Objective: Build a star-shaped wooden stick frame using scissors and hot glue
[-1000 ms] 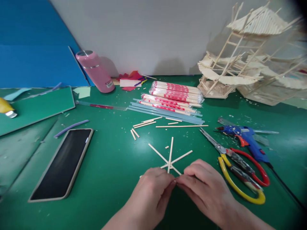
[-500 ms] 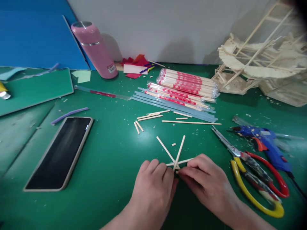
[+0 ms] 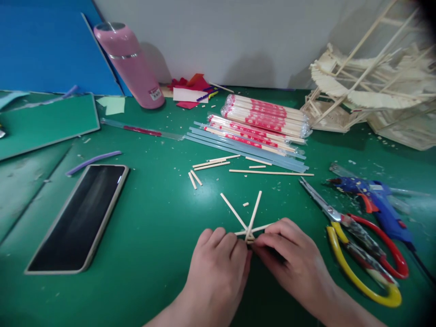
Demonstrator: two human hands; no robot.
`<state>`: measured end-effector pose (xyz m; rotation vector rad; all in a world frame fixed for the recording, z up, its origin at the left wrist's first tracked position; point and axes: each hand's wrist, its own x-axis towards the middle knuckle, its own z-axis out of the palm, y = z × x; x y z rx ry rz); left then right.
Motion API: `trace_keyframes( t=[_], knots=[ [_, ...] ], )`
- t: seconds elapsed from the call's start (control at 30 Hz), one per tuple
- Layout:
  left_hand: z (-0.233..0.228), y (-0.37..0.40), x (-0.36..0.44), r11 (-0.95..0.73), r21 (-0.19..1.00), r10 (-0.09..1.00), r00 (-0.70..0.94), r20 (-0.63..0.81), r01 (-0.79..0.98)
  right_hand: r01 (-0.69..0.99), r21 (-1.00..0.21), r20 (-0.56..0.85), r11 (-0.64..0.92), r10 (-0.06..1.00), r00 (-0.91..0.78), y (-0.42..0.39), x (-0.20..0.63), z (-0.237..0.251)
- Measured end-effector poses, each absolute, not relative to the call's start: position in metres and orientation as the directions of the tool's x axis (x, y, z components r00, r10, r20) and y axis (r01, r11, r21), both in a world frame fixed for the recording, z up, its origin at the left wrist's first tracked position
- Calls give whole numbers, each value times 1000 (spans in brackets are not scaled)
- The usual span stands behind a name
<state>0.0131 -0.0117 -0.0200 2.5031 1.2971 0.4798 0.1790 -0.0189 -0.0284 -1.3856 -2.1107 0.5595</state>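
Here, left hand (image 3: 218, 263) and right hand (image 3: 293, 261) both pinch the crossing point of a small fan of wooden sticks (image 3: 250, 220) lying on the green mat (image 3: 160, 218). Scissors (image 3: 357, 245) just right, phone (image 3: 80, 215) left, wrapped chopstick packs (image 3: 262, 120) beyond.

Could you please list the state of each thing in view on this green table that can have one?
left hand: pinching the crossed sticks
right hand: pinching the crossed sticks
crossed sticks: fanned out, joined at the fingertips
phone: screen dark, lying flat
pink flask: capped, upright
scissors: blades shut, lying flat
glue gun: lying on its side
chopstick packs: sealed in wrap
stick model: part-built, standing
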Motion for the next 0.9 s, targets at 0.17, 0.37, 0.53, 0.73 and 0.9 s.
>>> trace_keyframes(
  t=[0.17,0.37,0.53,0.73,0.9],
  knots=[
    [-21,-12,13,-557,404,826,533,181,726,706,-614,225,354,935,-273,-19,178,-27],
    [-21,-10,13,-561,428,825,523,216,709,721,-615,219,320,947,-234,-20,178,-27],
    [-23,-11,13,-565,425,822,526,219,707,730,-601,235,326,945,-229,-21,178,-28],
    [-26,-11,13,-571,413,819,526,229,710,752,-569,267,335,939,-216,-22,176,-28],
    [-26,-10,13,-575,407,817,527,235,710,739,-588,263,329,942,-210,-22,176,-28]
  ],
)
